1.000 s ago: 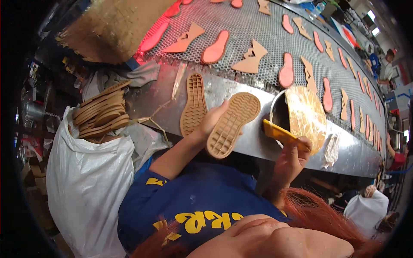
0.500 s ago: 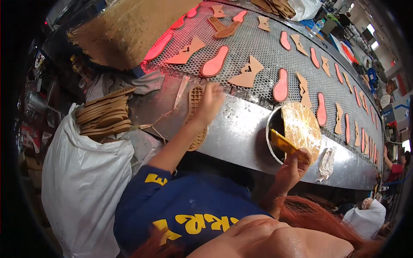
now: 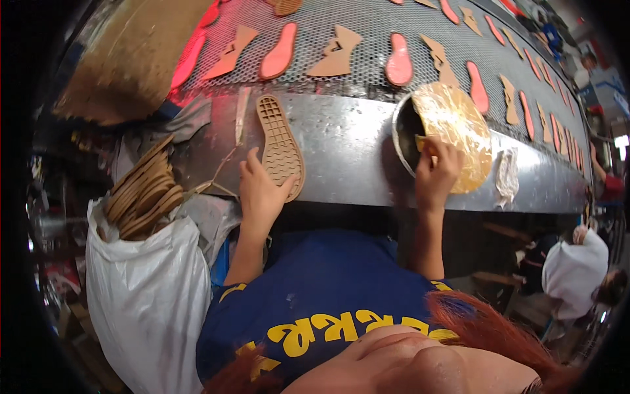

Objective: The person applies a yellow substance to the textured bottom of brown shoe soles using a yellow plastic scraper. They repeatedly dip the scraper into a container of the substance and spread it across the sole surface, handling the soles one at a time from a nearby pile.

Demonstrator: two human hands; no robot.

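I see a tan, ridge-patterned sole (image 3: pixel 281 148) on the grey metal ledge (image 3: pixel 348 157); beyond the ledge, red insoles (image 3: pixel 399 60) and tan cutouts (image 3: pixel 336 52) alternate.

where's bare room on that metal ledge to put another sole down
Bare steel ledge lies between the tan ridged rubber sole under the left hand and the glue-crusted round pot at the right hand. The mesh belt above is crowded with cutouts.

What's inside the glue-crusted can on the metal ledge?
The right hand dips a yellow tool into the can. The inside looks dark; the crusted rim and the hand hide its contents.
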